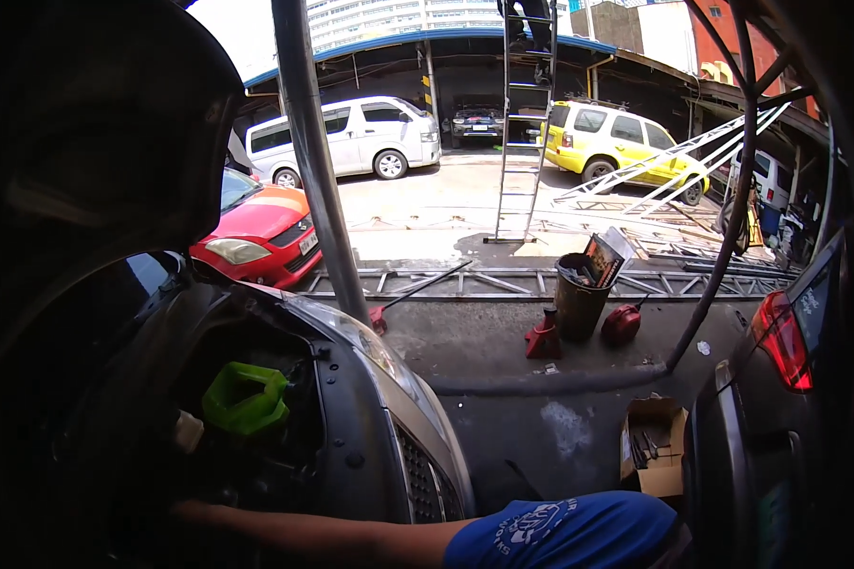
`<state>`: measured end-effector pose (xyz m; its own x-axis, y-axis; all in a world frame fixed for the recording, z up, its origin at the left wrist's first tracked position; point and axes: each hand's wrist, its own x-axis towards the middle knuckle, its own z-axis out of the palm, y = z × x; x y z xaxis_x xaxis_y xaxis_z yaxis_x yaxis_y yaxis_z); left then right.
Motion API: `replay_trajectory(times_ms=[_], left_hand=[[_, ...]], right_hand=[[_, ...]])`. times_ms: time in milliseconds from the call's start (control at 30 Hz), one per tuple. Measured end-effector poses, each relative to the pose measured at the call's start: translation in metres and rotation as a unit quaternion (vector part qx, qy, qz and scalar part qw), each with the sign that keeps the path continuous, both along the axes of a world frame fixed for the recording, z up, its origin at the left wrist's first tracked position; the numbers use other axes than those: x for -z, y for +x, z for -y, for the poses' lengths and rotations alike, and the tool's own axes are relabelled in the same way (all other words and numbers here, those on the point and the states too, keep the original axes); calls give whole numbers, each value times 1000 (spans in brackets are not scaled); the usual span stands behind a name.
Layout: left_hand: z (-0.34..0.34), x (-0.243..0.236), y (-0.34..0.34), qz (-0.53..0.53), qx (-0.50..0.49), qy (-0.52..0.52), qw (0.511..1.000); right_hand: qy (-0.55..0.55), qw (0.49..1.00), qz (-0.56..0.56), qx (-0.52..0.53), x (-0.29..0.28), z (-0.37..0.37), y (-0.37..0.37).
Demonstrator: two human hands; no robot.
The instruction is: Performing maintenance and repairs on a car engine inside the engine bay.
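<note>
I lean over a grey car's open engine bay (256,455), with its raised hood (95,123) dark at the upper left. My right arm, in a blue sleeve (560,531), reaches leftward from the lower right, low into the bay. My right hand (182,513) fades into shadow at the end of the arm, and its fingers and anything in them cannot be made out. A green funnel (247,398) stands in the bay above the arm, with a white cap (188,431) just left of it. My left hand is out of view.
A grey post (313,161) rises past the car's front. On the concrete stand a black bin (579,299), a red jack stand (544,337), a red can (621,324) and a cardboard box of tools (655,441). Another car's rear (783,341) is at the right. Parked cars, a ladder (522,123) and metal trusses lie beyond.
</note>
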<state>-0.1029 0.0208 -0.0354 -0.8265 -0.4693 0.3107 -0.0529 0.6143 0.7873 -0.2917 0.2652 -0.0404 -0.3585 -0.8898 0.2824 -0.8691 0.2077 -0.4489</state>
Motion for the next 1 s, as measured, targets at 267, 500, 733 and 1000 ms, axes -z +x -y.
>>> replay_trajectory(times_ms=[267, 500, 733, 1000], left_hand=[[13, 11, 1, -30, -6, 58, 998], [6, 6, 0, 57, -88, 5, 994], [4, 3, 5, -35, 6, 74, 997], [6, 9, -1, 30, -144, 44, 988]], right_hand=[[-17, 999, -27, -20, -7, -5, 3], [34, 998, 60, -11, -28, -34, 14], [28, 997, 70, -22, -20, -28, 9], [28, 996, 81, -9, -20, -37, 7]])
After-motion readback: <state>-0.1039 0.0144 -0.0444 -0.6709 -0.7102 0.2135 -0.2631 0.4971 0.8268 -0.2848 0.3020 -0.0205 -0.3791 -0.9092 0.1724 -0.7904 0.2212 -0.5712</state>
